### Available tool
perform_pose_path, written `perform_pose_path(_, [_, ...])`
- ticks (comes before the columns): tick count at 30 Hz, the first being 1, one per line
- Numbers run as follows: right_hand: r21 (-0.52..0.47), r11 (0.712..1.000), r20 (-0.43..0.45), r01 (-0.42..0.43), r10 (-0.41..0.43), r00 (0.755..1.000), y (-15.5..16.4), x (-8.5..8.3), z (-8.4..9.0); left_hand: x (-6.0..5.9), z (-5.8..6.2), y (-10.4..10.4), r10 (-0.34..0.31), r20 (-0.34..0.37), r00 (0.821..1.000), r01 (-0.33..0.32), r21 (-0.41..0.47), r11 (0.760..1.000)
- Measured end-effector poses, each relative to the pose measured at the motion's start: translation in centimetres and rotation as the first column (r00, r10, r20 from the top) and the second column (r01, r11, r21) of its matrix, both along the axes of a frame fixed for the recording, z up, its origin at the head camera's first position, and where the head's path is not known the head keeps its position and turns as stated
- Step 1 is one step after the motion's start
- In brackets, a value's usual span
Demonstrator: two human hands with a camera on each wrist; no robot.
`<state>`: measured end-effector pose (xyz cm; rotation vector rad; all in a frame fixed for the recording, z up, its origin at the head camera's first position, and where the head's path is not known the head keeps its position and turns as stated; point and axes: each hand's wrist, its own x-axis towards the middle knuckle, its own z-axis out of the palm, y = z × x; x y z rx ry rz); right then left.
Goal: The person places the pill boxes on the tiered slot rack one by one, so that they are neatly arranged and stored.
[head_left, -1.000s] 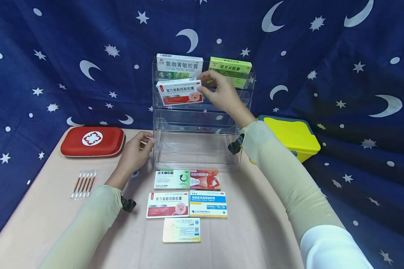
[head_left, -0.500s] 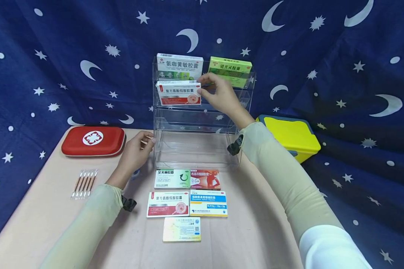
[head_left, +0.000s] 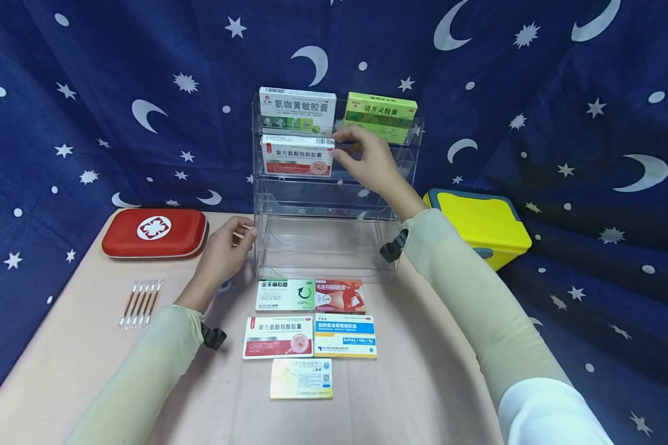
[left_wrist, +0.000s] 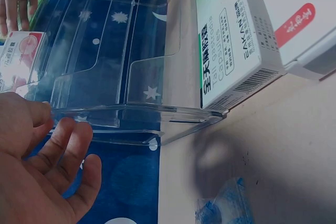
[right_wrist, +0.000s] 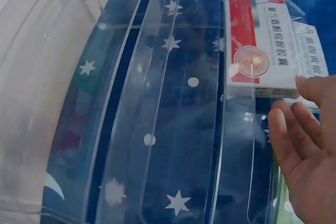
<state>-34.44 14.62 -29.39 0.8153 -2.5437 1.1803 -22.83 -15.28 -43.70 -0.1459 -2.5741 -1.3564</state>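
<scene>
A clear tiered rack (head_left: 325, 247) stands on the table. A white-and-red medicine box (head_left: 297, 157) stands level in its second tier, at the left. My right hand (head_left: 370, 157) is at that box's right end, fingertips at the corner; in the right wrist view the thumb and fingers of the hand (right_wrist: 310, 150) lie clear of the printed front. My left hand (head_left: 225, 247) is by the rack's lower left side, fingers loosely bent and holding nothing; in the left wrist view its fingertips are at the rack's edge. A white-and-green medicine box (head_left: 297, 112) and a lime-green one (head_left: 380, 117) fill the top tier.
Several medicine boxes lie flat before the rack, among them a second white-and-red one (head_left: 278, 337). A red first-aid case (head_left: 154, 233) and a pack of swabs (head_left: 140, 303) lie left. A yellow case (head_left: 479, 225) stands right, and a patterned cloth (head_left: 200, 74) hangs behind.
The white-and-red box, tilted a second ago, is level and slightly lower and further right in the second tier. My right hand has shifted slightly right. The left hand stays put.
</scene>
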Motion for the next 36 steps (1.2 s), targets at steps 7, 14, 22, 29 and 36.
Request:
perform_pose_path(7, [-0.098, 0.995, 0.031, -0.026, 0.03, 0.999, 3.9, 5.0, -3.6, 0.1, -0.2, 0.1, -0.002, 0.009, 1.0, 0.002, 0.001, 1.0])
perform_pose_path(14, [0.002, 1.0, 0.255, -0.018, 0.017, 0.967, 7.9, 13.5, -11.8, 0.2, -0.2, 0.0, 0.001, 0.016, 1.0, -0.001, 0.007, 1.0])
perform_pose_path(22, [0.14, 0.984, 0.463, 0.109, -0.163, 0.871, 10.1, 21.2, -18.4, 0.4, -0.5, -0.3, 0.007, 0.035, 0.999, -0.008, 0.013, 1.0])
perform_pose_path(29, [0.19, 0.974, 0.412, 0.126, -0.196, 0.89, 9.5, 23.3, -19.7, 0.3, -0.5, -0.3, 0.009, 0.044, 0.999, -0.009, 0.011, 1.0])
perform_pose_path(36, [0.193, 0.971, 0.398, 0.142, -0.21, 0.893, 9.3, 23.6, -20.4, 0.1, -0.4, 0.2, -0.006, 0.043, 0.999, 0.006, 0.004, 1.0])
